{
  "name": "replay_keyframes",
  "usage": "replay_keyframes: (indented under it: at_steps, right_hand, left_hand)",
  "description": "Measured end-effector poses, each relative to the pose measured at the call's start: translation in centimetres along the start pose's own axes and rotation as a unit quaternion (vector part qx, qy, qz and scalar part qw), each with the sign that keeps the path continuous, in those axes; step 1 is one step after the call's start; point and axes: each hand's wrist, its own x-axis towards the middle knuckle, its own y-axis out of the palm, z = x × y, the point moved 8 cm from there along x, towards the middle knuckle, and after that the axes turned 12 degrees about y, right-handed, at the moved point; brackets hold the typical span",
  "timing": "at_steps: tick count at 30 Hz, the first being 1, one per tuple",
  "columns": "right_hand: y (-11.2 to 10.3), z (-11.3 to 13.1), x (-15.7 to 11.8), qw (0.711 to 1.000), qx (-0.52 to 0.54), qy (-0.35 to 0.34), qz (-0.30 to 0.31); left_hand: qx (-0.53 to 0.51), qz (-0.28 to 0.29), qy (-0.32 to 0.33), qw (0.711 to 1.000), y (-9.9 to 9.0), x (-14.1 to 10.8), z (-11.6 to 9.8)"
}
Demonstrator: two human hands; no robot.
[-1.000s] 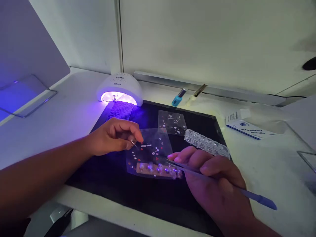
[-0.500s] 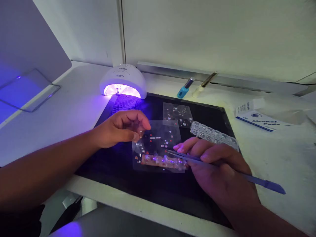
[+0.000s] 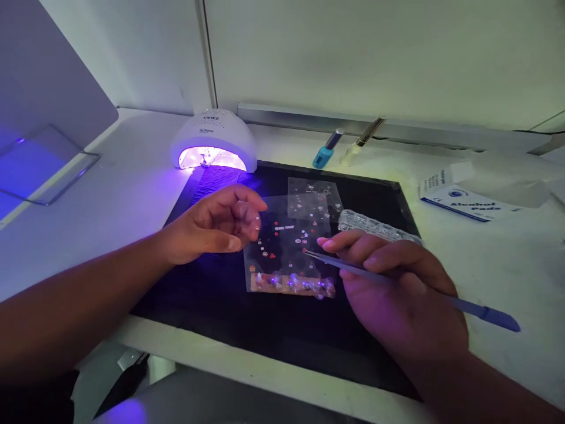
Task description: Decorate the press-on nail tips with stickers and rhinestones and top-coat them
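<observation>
My left hand [image 3: 220, 227] is closed at the upper left edge of a clear sticker sheet [image 3: 282, 247], its curled fingers partly showing through the film. Small red and white designs dot the sheet. My right hand [image 3: 397, 282] grips long, pale blue tweezers [image 3: 353, 270], their tips over the sheet beside a tiny red motif. I cannot tell whether the tips touch it. Beneath the sheet's lower edge lies a tan strip [image 3: 282, 284] with a row of shiny decorated pieces. A second clear sticker sheet [image 3: 304, 203] lies just behind.
A white, lit nail lamp [image 3: 216, 132] stands at the back left of the black mat [image 3: 247, 341]. To the right lies a clear compartment case [image 3: 375, 225]. Behind are a blue bottle [image 3: 324, 156], a pale bottle [image 3: 352, 154] and an alcohol pads box [image 3: 459, 203].
My left hand and the sticker sheet have shifted slightly away, the sheet also to the right, against the strip. The tweezers have moved with them. The camera view has shifted a little.
</observation>
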Motion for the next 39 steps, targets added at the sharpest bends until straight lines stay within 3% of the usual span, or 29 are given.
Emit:
replay_keyframes:
  at_steps: [14,22,39]
  right_hand:
    - [-0.2,0.1,-0.4,0.999,-0.029,-0.007,-0.033]
    - [0.0,0.1,-0.4,0.999,-0.027,-0.02,-0.013]
    - [0.7,0.4,-0.9,0.998,-0.044,-0.051,-0.007]
  left_hand:
    - [0.034,0.016,0.042,0.998,0.2,0.0,-0.2]
    - [0.08,0.042,0.046,0.995,0.6,-0.2,-0.2]
    - [0.097,0.032,0.036,0.994,0.4,-0.7,0.2]
